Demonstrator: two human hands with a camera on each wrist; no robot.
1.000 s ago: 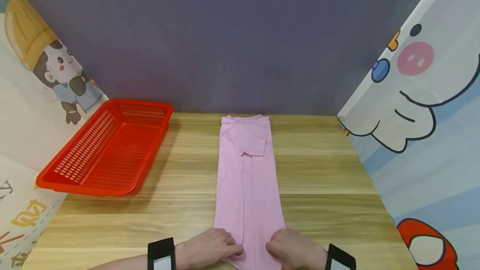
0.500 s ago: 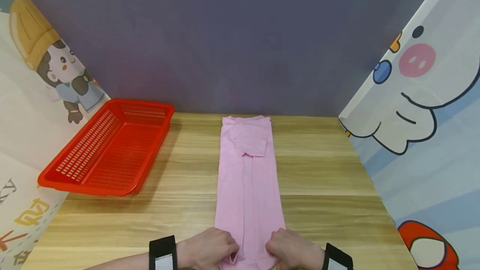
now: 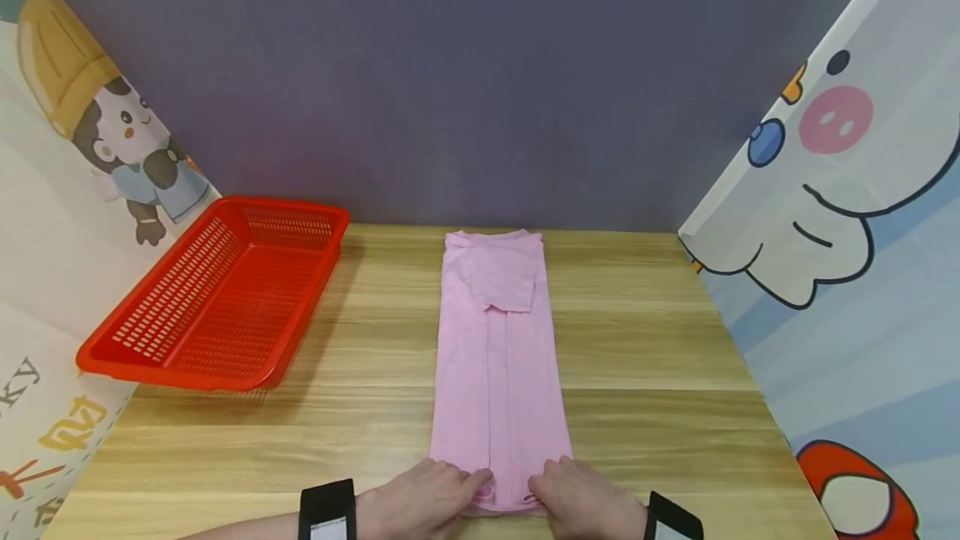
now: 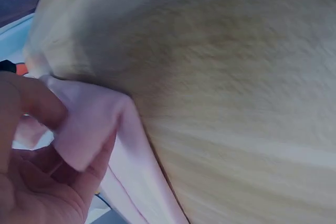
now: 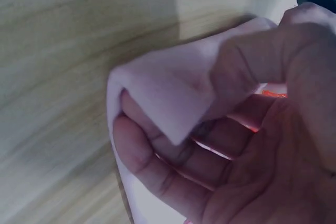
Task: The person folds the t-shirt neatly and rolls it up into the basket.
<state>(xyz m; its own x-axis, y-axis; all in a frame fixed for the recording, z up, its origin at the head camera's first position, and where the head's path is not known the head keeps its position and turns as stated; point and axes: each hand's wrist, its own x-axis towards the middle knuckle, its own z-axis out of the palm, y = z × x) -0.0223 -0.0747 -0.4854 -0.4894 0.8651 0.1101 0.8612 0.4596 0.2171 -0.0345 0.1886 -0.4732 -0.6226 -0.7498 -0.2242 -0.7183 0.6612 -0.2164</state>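
A pink shirt [image 3: 497, 382] lies folded into a long strip down the middle of the table, a short square flap folded over at its far end. My left hand [image 3: 422, 497] pinches its near left corner. At the near right corner my right hand [image 3: 588, 497] pinches the cloth in the same way. In the left wrist view, thumb and fingers hold a turned-over edge of the shirt [image 4: 89, 124]. The right wrist view shows a pointed corner of the shirt [image 5: 168, 93] between thumb and curled fingers. The near edge is folded up between both hands.
A red plastic basket [image 3: 300, 323] with slotted sides stands on the wooden table [image 3: 630, 340] at the left. A dark grey panel [image 3: 487, 82] rises behind the table. Cartoon-printed sheets flank it, one left [image 3: 45, 248] and one right [image 3: 900, 273].
The near end of the shirt has been gathered and turned up between my hands, so its near edge now shows higher in the head view. Both hands keep nearly the same place.
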